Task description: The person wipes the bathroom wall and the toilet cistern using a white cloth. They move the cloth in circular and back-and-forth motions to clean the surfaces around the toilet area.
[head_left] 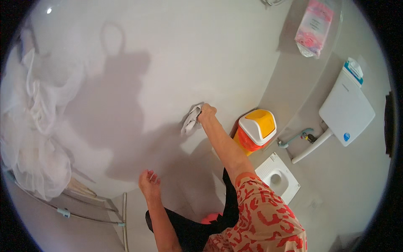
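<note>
Gripping a grey-white cloth (192, 121), my right hand (207, 112) reaches far out to the pale wall (176, 50), arm nearly straight; in the head view the fingers look closed over the cloth's far right end. From that grip the cloth lies to the left and a little nearer, its long axis slanting from far right to near left. So its loose end points roughly toward my left hand (150, 183), which is nearer to me and well apart from it; my right is plainly the closer one. My left hand holds nothing that I can see, its fingers loosely curled, about half spread.

My right fingertips are hidden, so I cannot tell how much cloth is bunched inside. A narrow shadow edges the cloth, yet whether all of it touches the wall is hard to make out. My body's shadow dims the wall by my left hand. A pink thing (210, 218) is mostly hidden by my black trousers (189, 229), and my left forearm is cut off below.
</note>
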`<state>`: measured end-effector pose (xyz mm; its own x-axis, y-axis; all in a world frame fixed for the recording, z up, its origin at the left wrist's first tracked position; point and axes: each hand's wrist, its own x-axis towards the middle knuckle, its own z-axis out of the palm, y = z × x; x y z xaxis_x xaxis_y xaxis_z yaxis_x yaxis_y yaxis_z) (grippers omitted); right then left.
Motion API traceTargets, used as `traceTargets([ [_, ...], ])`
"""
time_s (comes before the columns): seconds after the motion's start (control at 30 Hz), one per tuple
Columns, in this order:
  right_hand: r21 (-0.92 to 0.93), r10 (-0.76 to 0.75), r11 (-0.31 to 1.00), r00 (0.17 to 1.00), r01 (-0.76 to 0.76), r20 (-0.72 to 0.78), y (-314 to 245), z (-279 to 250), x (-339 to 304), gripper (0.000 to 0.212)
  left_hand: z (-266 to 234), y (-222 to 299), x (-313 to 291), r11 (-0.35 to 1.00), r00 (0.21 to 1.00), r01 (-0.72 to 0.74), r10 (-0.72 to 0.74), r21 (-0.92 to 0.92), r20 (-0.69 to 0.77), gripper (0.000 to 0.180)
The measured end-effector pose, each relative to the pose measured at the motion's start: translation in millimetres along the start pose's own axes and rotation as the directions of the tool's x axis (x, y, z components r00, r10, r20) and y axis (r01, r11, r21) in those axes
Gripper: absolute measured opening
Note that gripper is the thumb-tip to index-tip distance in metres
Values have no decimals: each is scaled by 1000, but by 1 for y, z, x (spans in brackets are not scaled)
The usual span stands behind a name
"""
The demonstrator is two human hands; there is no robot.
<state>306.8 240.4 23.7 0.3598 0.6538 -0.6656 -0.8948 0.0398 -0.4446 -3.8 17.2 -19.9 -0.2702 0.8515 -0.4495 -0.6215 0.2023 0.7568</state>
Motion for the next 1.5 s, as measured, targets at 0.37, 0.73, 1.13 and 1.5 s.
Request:
traceTargets([
  [0.37, -485, -696, 612, 717, 625, 46, -154, 1, -50, 45, 94, -29, -24, 360, 629, -776, 505, 518, 591, 13],
  [0.73, -295, -770, -438, -185, 849, 611, -272, 35, -85, 69, 344, -4, -77, -597, -164, -787, 443, 153, 881, 36],
  [1.13, -564, -933, -143, 78, 813, 350, -371, -21, 24, 75, 431, -40, -8, -908, -378, -361, 349, 210, 858, 60],
  [1.5, -681, -846, 361, 531, 637, 48, -295, -112, 120, 61, 433, -44, -5, -922, -386, -306, 349, 239, 854, 60],
])
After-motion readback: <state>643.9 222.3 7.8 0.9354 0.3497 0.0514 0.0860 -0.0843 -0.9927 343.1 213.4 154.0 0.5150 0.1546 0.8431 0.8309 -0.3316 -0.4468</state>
